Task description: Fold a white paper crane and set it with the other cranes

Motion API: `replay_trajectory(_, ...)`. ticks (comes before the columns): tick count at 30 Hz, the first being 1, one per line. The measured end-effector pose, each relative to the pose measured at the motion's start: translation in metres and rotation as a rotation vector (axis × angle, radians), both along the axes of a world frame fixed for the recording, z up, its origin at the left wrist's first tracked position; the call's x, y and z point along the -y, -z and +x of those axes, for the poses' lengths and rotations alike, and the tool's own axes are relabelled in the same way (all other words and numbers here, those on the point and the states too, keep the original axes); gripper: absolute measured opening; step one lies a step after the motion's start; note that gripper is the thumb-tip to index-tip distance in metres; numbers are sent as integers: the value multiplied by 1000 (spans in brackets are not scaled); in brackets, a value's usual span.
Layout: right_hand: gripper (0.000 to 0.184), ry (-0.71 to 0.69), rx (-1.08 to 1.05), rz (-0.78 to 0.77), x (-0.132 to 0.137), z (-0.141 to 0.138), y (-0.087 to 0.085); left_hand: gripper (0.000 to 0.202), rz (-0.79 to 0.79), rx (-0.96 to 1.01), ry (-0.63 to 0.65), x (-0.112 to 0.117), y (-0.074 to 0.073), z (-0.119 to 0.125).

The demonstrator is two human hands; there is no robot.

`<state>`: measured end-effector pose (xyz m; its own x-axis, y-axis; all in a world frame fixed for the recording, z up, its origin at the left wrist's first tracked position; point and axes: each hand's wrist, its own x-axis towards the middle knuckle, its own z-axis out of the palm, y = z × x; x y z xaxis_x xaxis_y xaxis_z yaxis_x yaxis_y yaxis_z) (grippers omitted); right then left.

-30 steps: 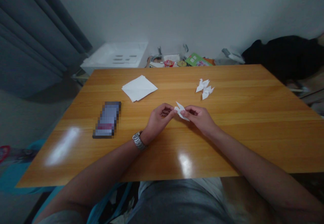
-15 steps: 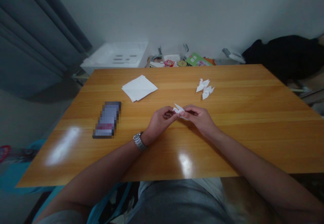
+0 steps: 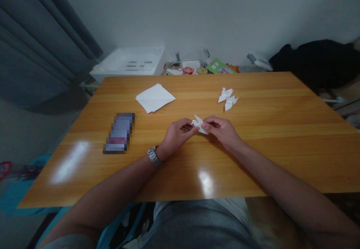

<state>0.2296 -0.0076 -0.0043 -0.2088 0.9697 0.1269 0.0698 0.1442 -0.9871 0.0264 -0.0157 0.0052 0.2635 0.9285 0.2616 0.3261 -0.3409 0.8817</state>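
A small folded white paper figure (image 3: 199, 124) is pinched between both hands just above the wooden table (image 3: 253, 147), near its middle. My left hand (image 3: 177, 136), with a metal watch on the wrist, grips the figure's left end with closed fingers. My right hand (image 3: 222, 131) pinches its right end. Part of the paper is hidden behind the fingertips.
Two finished white paper figures (image 3: 227, 98) lie farther back on the right. A stack of white paper squares (image 3: 154, 97) lies at the back left, and a phone (image 3: 119, 132) in front of it. A white box (image 3: 128, 63), clutter and dark cloth (image 3: 315, 63) sit beyond the far edge.
The paper figure has turned and dropped slightly between the fingers. Both hands have stayed at about the same spot, their fingertips drawn a little closer together.
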Motion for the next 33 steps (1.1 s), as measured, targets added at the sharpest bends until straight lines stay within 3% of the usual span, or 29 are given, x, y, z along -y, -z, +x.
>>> replay_trajectory(6, 30, 28, 9, -13, 0, -1, 1, 24, -35, 48, -12, 0, 1, 0)
replay_trajectory(10, 36, 105, 28, 13, 0, -2, 1, 24, -14, 74, -124, -3, 2, -1)
replay_trajectory(13, 34, 60, 91, 3, 0, -2, 1, 24, 13, 72, -179, -6, 3, -1)
replay_trajectory(20, 31, -5, 56, -15, 1, -4, 6, 20, 75, 19, -90, -5, 7, -1)
replay_trajectory(25, 36, -36, -98, -168, 2, -4, 0, 16, 188, -16, -20, -6, 10, -1)
replay_trajectory(30, 35, -45, -163, -177, 4, -4, -4, 23, 60, 116, 119, -6, 12, -1)
replay_trajectory(33, 32, -45, -165, -171, 3, -3, -1, 23, 15, 185, 125, -6, 16, 1)
